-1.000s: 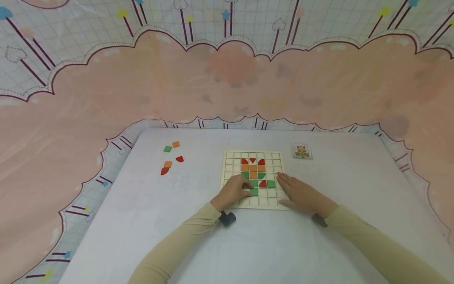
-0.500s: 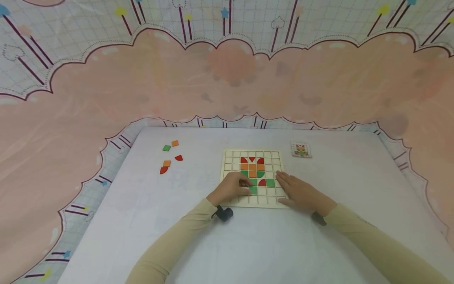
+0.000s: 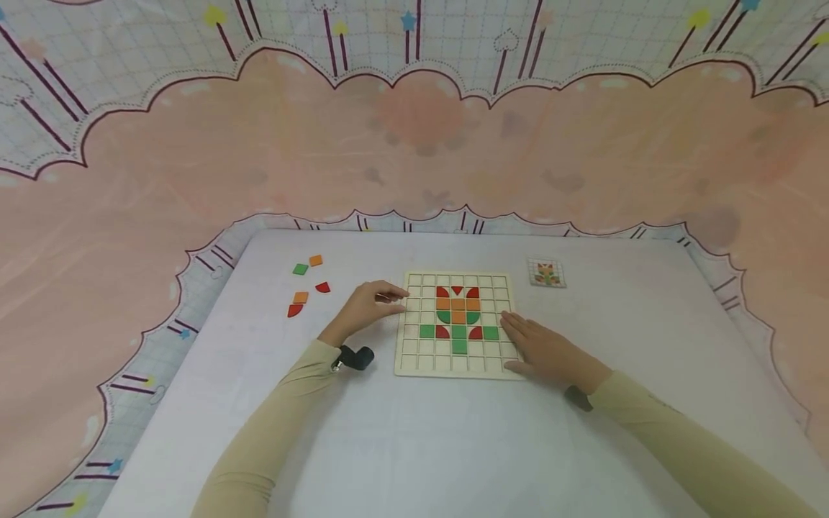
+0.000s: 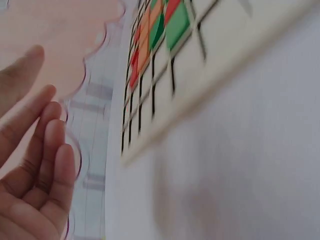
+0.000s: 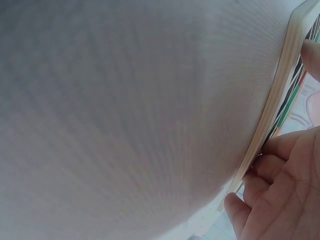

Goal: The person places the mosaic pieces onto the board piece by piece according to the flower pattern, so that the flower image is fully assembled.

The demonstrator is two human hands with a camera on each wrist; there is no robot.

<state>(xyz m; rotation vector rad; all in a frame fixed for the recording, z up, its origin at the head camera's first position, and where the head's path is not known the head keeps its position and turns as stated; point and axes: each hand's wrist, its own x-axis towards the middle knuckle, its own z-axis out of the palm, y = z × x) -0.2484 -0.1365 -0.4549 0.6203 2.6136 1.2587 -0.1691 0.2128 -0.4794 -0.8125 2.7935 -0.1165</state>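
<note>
A pale wooden grid board (image 3: 414,360) lies on the table, bearing a flower pattern of red, orange and green tiles. At its left edge hovers my left hand (image 3: 363,311), fingers lightly bent, nothing between them; the left wrist view shows the same bare fingers (image 4: 60,170) apart from the board. My right hand (image 3: 550,351) rests along the board's right edge with fingers extended. In the right wrist view its fingertips (image 5: 257,175) touch the wooden side. A green square tile (image 3: 427,332) and a red quarter-round tile (image 3: 442,332) sit in the left part of the pattern.
Loose tiles lie at the left: an orange square (image 3: 315,260), a green one (image 3: 300,269), a red quarter-round (image 3: 323,288), another orange square (image 3: 301,297) and a red piece (image 3: 294,311). A small pattern card (image 3: 547,273) lies behind the right hand.
My left hand has moved left off the tiles to the board's left edge, uncovering the green square and red quarter-round there. The right hand has stayed on the right edge.
</note>
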